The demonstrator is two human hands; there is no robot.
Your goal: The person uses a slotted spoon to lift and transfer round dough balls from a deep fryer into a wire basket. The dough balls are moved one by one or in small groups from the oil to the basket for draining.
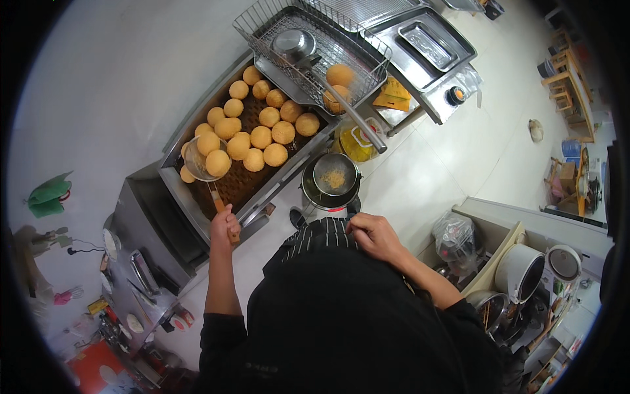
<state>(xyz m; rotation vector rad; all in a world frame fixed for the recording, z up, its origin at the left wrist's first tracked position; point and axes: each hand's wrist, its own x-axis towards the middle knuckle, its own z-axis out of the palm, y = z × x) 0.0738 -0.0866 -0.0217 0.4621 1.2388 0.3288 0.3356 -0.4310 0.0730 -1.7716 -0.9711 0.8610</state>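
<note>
My left hand (pixel 225 226) is closed around the wooden handle of a wire skimmer (pixel 217 197). Its round mesh is over the oil in a rectangular metal fryer (pixel 300 146), at or under a couple of golden balls (pixel 218 163); whether it bears their weight I cannot tell. Many more fried dough balls (pixel 260 136) float in the brown oil, mostly toward the far side. At my waist, my right hand (pixel 376 235) rests with curled fingers against my striped apron (pixel 321 238). Its fingertips are hidden, so anything in them cannot be made out.
Beyond the fryer, a wire basket (pixel 375 44) holds two balls (pixel 340 74) and a long-handled metal ladle (pixel 293 44). A bucket with a strainer (pixel 335 174) stands before me, beside a yellow jug (pixel 356 142). Metal trays (pixel 453 39) lie far right; pots (pixel 520 272) stand at right.
</note>
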